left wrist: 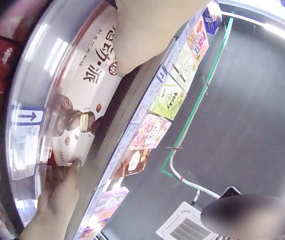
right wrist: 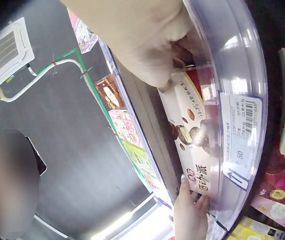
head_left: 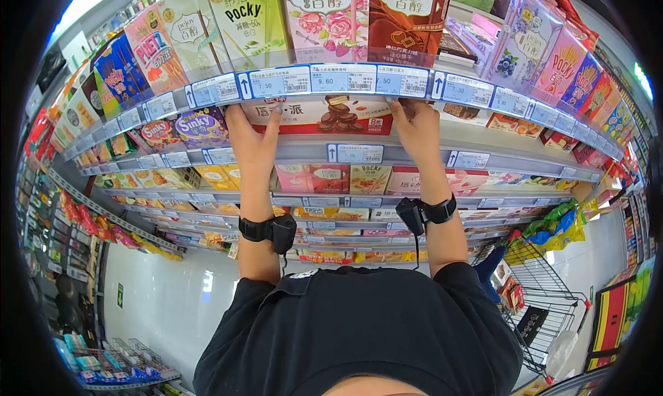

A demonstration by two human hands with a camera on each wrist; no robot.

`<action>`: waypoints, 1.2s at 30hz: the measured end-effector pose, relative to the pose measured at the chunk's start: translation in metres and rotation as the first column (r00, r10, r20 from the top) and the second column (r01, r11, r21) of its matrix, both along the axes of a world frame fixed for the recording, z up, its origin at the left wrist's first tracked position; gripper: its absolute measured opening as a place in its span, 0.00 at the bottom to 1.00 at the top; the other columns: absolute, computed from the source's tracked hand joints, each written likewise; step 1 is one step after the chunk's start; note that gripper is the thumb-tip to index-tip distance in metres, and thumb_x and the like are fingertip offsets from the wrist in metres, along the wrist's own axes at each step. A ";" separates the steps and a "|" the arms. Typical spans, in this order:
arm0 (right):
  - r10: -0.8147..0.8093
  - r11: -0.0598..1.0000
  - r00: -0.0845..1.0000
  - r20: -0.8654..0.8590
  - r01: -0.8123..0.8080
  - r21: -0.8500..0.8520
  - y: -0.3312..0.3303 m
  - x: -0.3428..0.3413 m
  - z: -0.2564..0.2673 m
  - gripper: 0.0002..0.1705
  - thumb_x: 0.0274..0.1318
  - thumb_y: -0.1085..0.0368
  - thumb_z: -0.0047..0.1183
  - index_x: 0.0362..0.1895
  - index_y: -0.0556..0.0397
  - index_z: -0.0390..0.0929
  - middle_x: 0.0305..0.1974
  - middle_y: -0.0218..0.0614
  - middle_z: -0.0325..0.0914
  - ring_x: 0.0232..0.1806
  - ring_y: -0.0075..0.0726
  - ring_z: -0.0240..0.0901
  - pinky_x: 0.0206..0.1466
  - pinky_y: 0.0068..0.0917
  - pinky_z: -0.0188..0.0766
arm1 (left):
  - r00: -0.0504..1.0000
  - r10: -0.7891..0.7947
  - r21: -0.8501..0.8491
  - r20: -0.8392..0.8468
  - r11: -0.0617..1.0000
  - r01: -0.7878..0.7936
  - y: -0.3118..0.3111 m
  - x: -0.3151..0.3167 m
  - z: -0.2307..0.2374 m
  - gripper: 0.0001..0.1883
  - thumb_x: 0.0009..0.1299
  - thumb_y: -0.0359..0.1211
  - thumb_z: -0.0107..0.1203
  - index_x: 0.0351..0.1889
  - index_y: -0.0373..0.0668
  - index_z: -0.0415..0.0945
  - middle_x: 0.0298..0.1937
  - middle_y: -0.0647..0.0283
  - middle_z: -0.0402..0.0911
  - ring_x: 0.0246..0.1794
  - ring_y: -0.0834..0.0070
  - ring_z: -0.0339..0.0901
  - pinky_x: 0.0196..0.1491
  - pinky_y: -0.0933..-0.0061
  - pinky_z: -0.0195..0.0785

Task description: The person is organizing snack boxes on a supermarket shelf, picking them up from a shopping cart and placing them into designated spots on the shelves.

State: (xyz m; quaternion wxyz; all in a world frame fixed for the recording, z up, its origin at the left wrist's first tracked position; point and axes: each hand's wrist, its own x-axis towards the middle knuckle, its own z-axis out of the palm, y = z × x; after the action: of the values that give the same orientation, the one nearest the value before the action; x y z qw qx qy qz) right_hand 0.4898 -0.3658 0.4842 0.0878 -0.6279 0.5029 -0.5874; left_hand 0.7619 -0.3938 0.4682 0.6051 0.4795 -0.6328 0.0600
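A long white and red box with chocolate pies pictured on it (head_left: 336,116) lies on the second shelf, under the shelf edge with blue price tags. The left hand (head_left: 254,137) grips its left end, thumb on the front and fingers hidden behind or beside it. At the right end the right hand (head_left: 416,130) holds the box, its thumb near the top edge. The left wrist view shows the box (left wrist: 90,65) behind a clear shelf lip, with the right hand (left wrist: 57,200) at its far end. In the right wrist view the left hand (right wrist: 190,212) touches the box's (right wrist: 185,112) far end.
Upright Pocky and Pejoy boxes (head_left: 324,23) stand on the shelf above. Purple Sinky packs (head_left: 200,127) sit left of the left hand. Lower shelves hold more snack boxes (head_left: 371,179). A wire shopping cart (head_left: 552,299) stands at the lower right, beside the person.
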 end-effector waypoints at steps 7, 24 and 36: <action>-0.108 0.993 0.991 -0.075 0.104 -0.063 -0.001 0.009 -0.004 0.16 0.55 0.59 0.54 0.39 0.60 0.77 0.30 0.45 0.81 0.33 0.38 0.80 0.36 0.27 0.72 | 0.997 0.072 -0.008 0.037 0.997 -0.072 0.010 0.002 0.003 0.34 0.59 0.37 0.59 0.58 0.27 0.57 0.55 0.38 0.63 0.56 0.45 0.61 0.58 0.57 0.53; -0.226 0.974 0.959 -0.172 0.221 -0.047 0.005 0.013 -0.009 0.15 0.54 0.58 0.52 0.40 0.56 0.75 0.29 0.43 0.81 0.30 0.42 0.80 0.33 0.31 0.75 | 0.997 0.079 -0.094 -0.006 0.992 -0.079 0.017 -0.012 -0.003 0.38 0.61 0.36 0.57 0.63 0.27 0.49 0.62 0.39 0.57 0.62 0.47 0.54 0.64 0.55 0.44; -0.269 0.927 0.853 -0.448 0.103 -0.361 0.069 0.001 0.025 0.20 0.50 0.59 0.54 0.44 0.59 0.71 0.37 0.53 0.76 0.38 0.53 0.75 0.41 0.39 0.71 | 0.984 0.106 -0.353 -0.140 0.923 -0.149 0.035 -0.058 -0.024 0.35 0.57 0.31 0.57 0.61 0.30 0.55 0.58 0.44 0.56 0.59 0.54 0.53 0.61 0.55 0.44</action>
State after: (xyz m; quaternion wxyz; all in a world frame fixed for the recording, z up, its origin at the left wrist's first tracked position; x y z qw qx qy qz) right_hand 0.4909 -0.2968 0.5096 -0.2049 -0.7092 0.4643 -0.4894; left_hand 0.7037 -0.3587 0.4447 0.7144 0.4026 -0.5412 0.1863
